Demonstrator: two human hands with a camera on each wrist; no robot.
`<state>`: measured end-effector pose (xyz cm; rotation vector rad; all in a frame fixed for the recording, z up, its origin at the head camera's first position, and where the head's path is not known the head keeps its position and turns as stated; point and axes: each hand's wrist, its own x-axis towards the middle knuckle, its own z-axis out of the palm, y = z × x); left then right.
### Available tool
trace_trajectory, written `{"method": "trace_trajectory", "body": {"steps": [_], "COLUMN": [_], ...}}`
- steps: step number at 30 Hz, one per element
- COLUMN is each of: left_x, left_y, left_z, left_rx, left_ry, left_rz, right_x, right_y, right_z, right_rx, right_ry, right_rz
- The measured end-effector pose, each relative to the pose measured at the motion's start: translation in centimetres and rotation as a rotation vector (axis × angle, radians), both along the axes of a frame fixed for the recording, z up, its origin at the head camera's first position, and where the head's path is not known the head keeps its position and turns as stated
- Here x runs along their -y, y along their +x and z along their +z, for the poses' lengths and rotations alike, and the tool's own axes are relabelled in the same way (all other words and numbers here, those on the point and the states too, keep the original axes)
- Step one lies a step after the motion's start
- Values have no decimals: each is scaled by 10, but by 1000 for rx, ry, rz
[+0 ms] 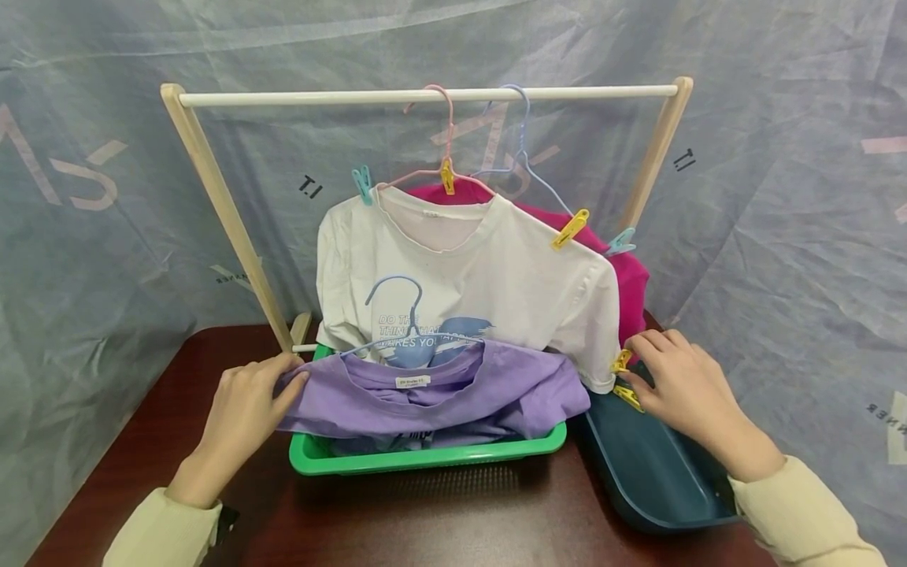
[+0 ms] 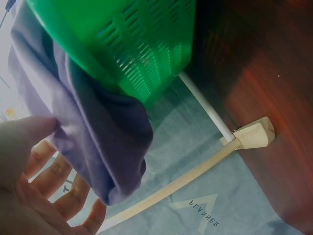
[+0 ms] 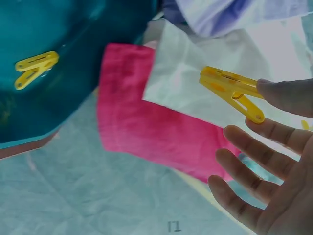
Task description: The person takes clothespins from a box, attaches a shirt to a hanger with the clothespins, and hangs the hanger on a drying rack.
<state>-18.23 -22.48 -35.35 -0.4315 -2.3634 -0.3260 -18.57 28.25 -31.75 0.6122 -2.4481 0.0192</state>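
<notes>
My left hand (image 1: 244,405) pinches the left shoulder of a purple T-shirt (image 1: 524,386), with the thumb pressed on the cloth in the left wrist view. The shirt lies over a green basket (image 1: 425,461), and a blue hanger (image 1: 397,335) runs inside its neckline, hook upward. Between the thumb and index finger of my right hand (image 1: 683,386) is a yellow clothespin (image 3: 230,90), its other fingers spread. That clothespin is beside the sleeve of a white T-shirt (image 1: 524,276). Another yellow clothespin (image 3: 36,68) lies in the dark blue basin (image 1: 638,465).
A drying rack with a white rail (image 1: 305,98) stands behind the basket. From it hang the white T-shirt on a pink hanger (image 1: 449,134) and a magenta garment (image 1: 631,291) on a blue hanger (image 1: 526,130). Yellow and teal clothespins (image 1: 362,185) grip these garments.
</notes>
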Motion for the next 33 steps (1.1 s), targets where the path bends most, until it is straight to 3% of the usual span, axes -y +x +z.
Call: {"method": "trace_trajectory", "body": {"steps": [11,33], "left_x": [-1,1], "left_y": [0,2], "left_z": [-1,-2], "left_rx": [14,26], "left_ry": [6,27], "left_rz": [4,35], "right_x": [25,66], "right_y": [6,-23], "right_z": [13,-2], "right_rx": [-85,-37], "right_ry": [-28,-148], "right_rz": [116,267]}}
